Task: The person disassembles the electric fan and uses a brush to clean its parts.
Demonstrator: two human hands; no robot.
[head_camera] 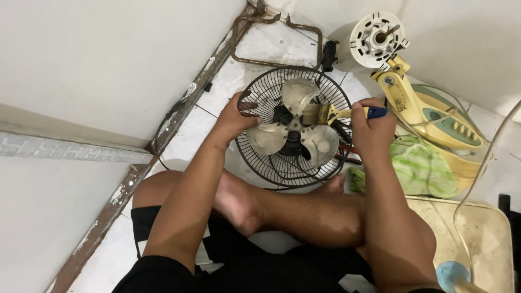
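The person sits cross-legged on the tiled floor [179, 135], left hand [234, 118] gripping the rim of the black fan grille [255, 157] and right hand [369, 126] clenched around a paintbrush [331, 113] whose bristles touch the top blade [296, 93]. All three blades look grey with dust, so I judge the brushing barely begun. The motor housing [377, 39] stands apart by the wall.
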